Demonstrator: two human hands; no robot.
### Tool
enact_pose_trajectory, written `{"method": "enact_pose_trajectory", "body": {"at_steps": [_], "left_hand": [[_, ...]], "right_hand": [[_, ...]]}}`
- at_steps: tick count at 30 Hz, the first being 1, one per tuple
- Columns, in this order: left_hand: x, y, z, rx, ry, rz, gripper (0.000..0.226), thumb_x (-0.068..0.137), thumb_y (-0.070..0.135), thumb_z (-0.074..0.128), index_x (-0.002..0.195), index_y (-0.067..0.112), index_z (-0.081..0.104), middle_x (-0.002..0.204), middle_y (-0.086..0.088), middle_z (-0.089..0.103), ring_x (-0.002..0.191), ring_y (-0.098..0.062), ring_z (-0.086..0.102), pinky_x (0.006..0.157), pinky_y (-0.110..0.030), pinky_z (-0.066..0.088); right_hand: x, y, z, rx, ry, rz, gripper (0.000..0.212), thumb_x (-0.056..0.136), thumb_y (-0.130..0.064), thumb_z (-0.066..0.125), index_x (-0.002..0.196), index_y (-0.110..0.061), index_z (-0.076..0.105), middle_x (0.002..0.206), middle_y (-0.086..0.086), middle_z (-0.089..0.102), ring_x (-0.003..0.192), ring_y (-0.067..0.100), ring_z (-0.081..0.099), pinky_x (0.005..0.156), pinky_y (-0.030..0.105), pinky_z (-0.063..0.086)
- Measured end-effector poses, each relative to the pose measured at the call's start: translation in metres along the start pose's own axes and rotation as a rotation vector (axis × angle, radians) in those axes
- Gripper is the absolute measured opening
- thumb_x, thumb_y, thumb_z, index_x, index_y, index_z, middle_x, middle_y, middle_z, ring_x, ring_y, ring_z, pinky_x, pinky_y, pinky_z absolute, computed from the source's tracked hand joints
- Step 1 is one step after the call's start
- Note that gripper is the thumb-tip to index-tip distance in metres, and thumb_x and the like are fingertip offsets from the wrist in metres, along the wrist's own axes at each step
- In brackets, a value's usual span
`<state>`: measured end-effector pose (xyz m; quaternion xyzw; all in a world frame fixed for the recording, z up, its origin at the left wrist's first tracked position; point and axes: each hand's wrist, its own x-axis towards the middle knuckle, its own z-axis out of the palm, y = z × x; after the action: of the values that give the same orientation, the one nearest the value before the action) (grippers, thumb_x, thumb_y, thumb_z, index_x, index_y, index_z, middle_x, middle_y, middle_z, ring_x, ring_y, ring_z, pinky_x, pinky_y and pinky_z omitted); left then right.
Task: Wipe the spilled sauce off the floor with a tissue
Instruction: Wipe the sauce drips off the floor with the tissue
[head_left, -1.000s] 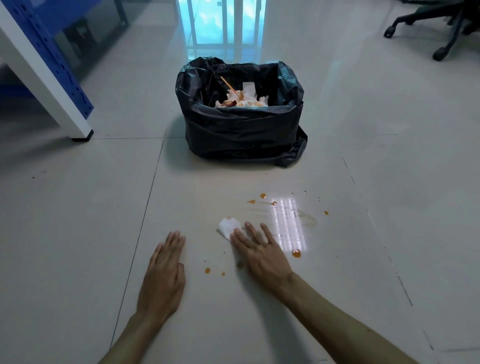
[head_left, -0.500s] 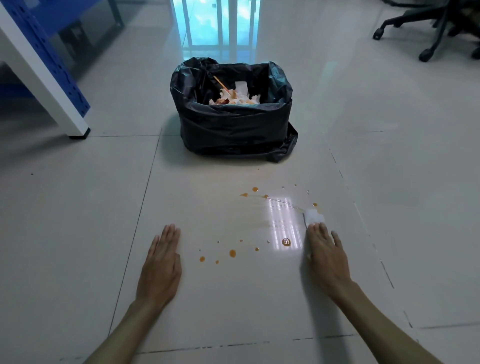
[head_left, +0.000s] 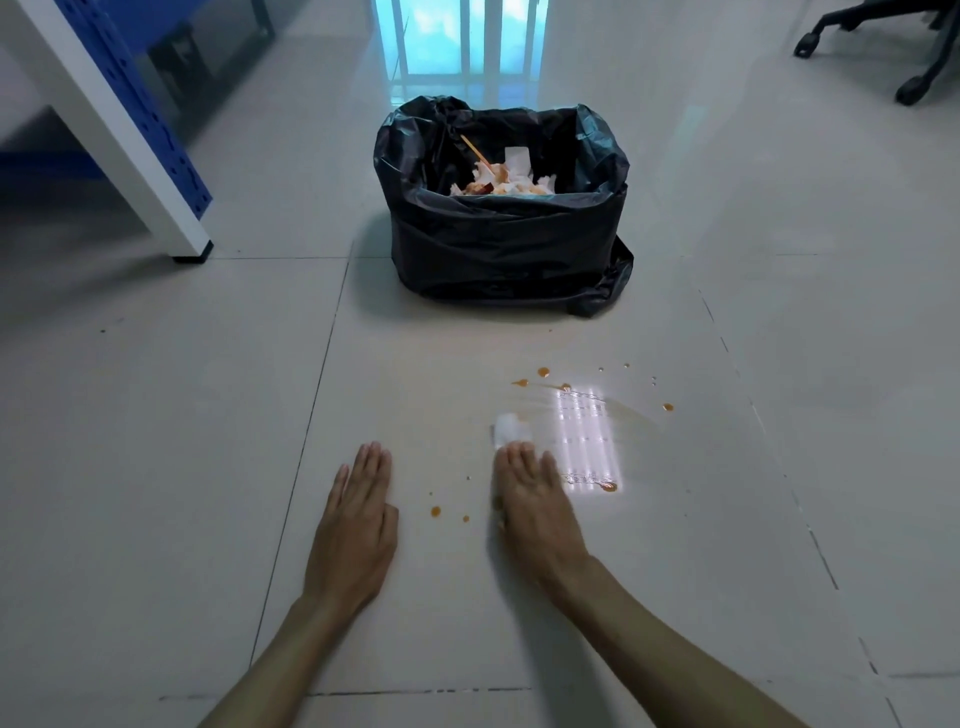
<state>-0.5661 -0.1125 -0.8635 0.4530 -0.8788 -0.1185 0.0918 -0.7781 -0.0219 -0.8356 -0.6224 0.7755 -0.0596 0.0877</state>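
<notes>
Orange sauce drops (head_left: 543, 372) and a thin wet smear (head_left: 623, 413) lie scattered on the pale floor tiles in front of me. My right hand (head_left: 535, 509) presses flat on a small white tissue (head_left: 510, 429), whose end sticks out beyond my fingertips; the hand looks blurred from motion. Two small drops (head_left: 435, 511) sit between my hands, and another drop (head_left: 608, 487) lies just right of my right hand. My left hand (head_left: 358, 525) rests flat on the floor, fingers together, holding nothing.
A bin lined with a black bag (head_left: 501, 234) stands straight ahead, holding stained tissues and a stick. A white and blue table leg (head_left: 156, 176) stands at the left. Office chair wheels (head_left: 909, 96) show at the top right.
My right hand slid the tissue from the left to the far right of the spill, then back left to the middle. The left hand stayed planted.
</notes>
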Motion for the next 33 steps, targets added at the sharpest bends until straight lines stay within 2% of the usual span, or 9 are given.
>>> {"method": "enact_pose_trajectory", "body": {"at_steps": [3,7,10,13,18,21,23,28,33], "left_hand": [[0.0,-0.002,-0.001,-0.013,-0.003,-0.002,0.062,0.094,0.027,0.015,0.154,0.012,0.011,0.163,-0.001,0.011,0.15,-0.01,0.006,0.121,-0.034,0.006],[-0.001,-0.003,-0.001,-0.037,-0.006,0.0,0.061,0.095,0.027,0.015,0.154,0.014,0.008,0.163,0.001,0.009,0.15,-0.007,0.005,0.121,-0.033,0.008],[-0.001,-0.002,-0.002,-0.043,-0.01,-0.008,0.062,0.094,0.028,0.013,0.155,0.014,0.008,0.164,0.001,0.009,0.15,-0.005,0.003,0.122,-0.032,0.006],[-0.001,-0.001,-0.003,-0.052,-0.015,-0.015,0.062,0.094,0.03,0.011,0.155,0.016,0.008,0.164,0.003,0.007,0.149,-0.004,0.0,0.122,-0.03,0.003],[-0.001,-0.001,-0.006,-0.059,-0.006,0.006,0.062,0.094,0.028,0.012,0.154,0.015,0.009,0.163,0.003,0.009,0.149,-0.003,0.001,0.122,-0.029,0.001],[-0.001,-0.001,-0.005,-0.054,-0.006,0.009,0.062,0.094,0.029,0.012,0.154,0.014,0.01,0.163,0.002,0.009,0.149,-0.004,0.002,0.122,-0.029,0.001],[-0.001,-0.001,-0.004,-0.053,-0.005,0.001,0.062,0.094,0.029,0.012,0.154,0.014,0.01,0.163,0.002,0.01,0.149,-0.004,0.002,0.122,-0.03,0.002],[-0.001,0.003,-0.004,-0.042,-0.008,-0.021,0.063,0.093,0.031,0.011,0.154,0.014,0.009,0.163,0.002,0.008,0.15,-0.005,0.001,0.122,-0.029,0.0],[-0.002,0.005,-0.004,-0.027,-0.009,-0.021,0.063,0.093,0.031,0.011,0.154,0.013,0.007,0.163,0.0,0.007,0.15,-0.008,0.001,0.121,-0.028,-0.002]], "right_hand": [[0.008,-0.044,0.008,0.005,0.024,-0.161,0.067,0.07,-0.012,0.026,0.126,0.01,0.056,0.127,0.026,0.06,0.122,0.04,0.054,0.102,0.059,0.039],[-0.003,-0.071,0.009,-0.053,-0.02,-0.396,0.062,0.083,-0.003,0.031,0.144,0.005,0.033,0.149,0.024,0.035,0.14,0.036,0.031,0.116,0.052,0.019],[-0.005,-0.056,0.012,-0.156,0.014,-0.434,0.061,0.083,-0.008,0.022,0.137,0.0,0.049,0.14,0.019,0.052,0.131,0.033,0.046,0.11,0.052,0.032],[-0.009,-0.031,0.008,-0.197,0.004,-0.393,0.058,0.084,-0.008,0.024,0.134,-0.001,0.054,0.135,0.018,0.057,0.127,0.035,0.051,0.108,0.054,0.035],[-0.019,0.043,-0.011,-0.229,0.073,-0.159,0.058,0.074,-0.004,0.029,0.12,0.007,0.063,0.12,0.022,0.065,0.11,0.037,0.063,0.11,0.044,0.01],[-0.043,0.094,-0.02,-0.224,0.064,0.046,0.062,0.074,-0.002,0.025,0.127,0.008,0.057,0.127,0.024,0.06,0.117,0.039,0.058,0.114,0.043,-0.002],[-0.061,0.113,-0.02,-0.241,0.074,0.151,0.064,0.076,0.001,0.021,0.132,0.008,0.051,0.133,0.026,0.055,0.124,0.041,0.051,0.114,0.048,0.002],[-0.071,0.099,-0.011,-0.233,0.125,0.248,0.066,0.072,0.001,0.018,0.128,0.014,0.052,0.128,0.031,0.056,0.124,0.045,0.051,0.11,0.051,0.013],[-0.06,0.056,-0.007,-0.189,0.148,0.178,0.068,0.068,-0.003,0.021,0.123,0.017,0.054,0.124,0.033,0.058,0.12,0.046,0.053,0.111,0.045,0.007]]}}
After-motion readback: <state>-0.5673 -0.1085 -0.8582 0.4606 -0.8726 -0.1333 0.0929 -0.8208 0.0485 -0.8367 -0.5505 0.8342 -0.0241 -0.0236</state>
